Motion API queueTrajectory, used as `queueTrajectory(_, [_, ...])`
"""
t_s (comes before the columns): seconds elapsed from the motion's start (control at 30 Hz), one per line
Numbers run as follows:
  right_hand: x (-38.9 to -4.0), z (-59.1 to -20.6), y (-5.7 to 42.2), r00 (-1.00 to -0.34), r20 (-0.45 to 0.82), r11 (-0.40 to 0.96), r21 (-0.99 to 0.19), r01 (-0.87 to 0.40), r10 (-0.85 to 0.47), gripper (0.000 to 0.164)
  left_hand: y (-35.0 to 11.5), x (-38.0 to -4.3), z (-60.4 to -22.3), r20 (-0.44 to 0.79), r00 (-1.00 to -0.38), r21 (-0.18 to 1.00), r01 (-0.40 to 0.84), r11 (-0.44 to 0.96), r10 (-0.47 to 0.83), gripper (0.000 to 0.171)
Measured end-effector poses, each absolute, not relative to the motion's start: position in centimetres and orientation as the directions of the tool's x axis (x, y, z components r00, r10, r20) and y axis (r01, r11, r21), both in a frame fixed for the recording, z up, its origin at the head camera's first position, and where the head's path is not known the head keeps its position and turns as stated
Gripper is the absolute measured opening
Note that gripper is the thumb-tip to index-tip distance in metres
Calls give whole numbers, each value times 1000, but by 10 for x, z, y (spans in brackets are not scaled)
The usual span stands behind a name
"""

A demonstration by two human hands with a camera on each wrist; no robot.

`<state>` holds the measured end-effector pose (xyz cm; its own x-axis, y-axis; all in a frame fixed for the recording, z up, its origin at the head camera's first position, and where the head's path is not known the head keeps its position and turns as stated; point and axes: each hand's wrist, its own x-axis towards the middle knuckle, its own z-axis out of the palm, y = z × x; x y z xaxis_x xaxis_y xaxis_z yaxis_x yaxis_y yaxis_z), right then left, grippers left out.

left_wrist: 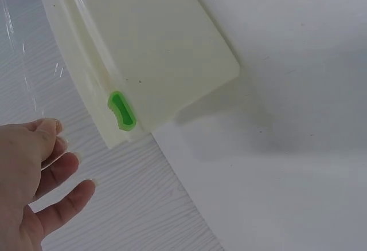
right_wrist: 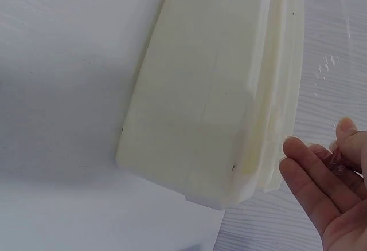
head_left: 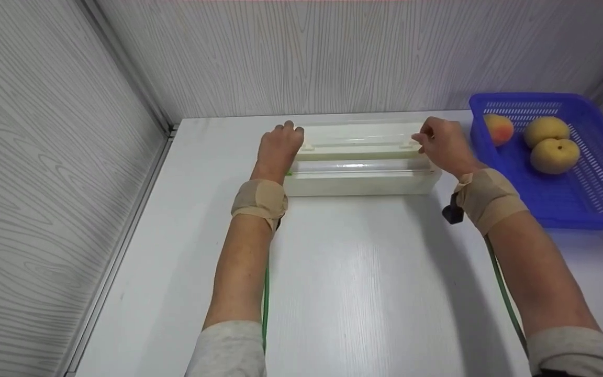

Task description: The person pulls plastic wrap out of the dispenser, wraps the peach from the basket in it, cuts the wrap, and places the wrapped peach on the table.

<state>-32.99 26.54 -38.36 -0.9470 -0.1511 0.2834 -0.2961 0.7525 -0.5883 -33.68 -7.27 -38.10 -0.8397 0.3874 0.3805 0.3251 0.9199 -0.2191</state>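
Rising along the left side of the head view, a grey wood-grained panel bordered the white table. Right of it, just above centre, I saw the person's left hand, wearing a tan wrap at the wrist. Its thumb and forefinger were closed together on clear film, while the other fingers stood loosely apart in the left wrist view. A small green piece sat at the near end of a long, pale box. That box lay across the upper middle of the head view, between the two hands, a clear roll showing inside. At its right end, the right hand pinched a gathered bit of the film between thumb and finger, two other fingers extended. Farther right, a blue basket filled the upper right, holding a red-blushed fruit and two yellowish fruits touching each other.
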Motion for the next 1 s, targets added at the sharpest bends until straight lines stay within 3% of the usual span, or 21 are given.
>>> queueTrajectory(0.33, [-328,-371,266,-958,256,769,-584,-259,-128,19,-74,-336,-371,432,-829,-127,335,934,356,17])
queueTrajectory(0.57, [-325,-363,265,-940,311,778,-554,-297,-137,20,-76,-335,-363,442,-825,-109,341,934,352,18])
queueTrajectory(0.83, [-323,-352,264,-937,324,790,-536,-297,-133,21,-77,-332,-352,436,-850,38,347,937,297,12])
queueTrajectory(1.0, [-321,-342,265,-953,280,807,-532,-258,-120,24,-79,-332,-342,435,-841,-22,347,938,321,11])
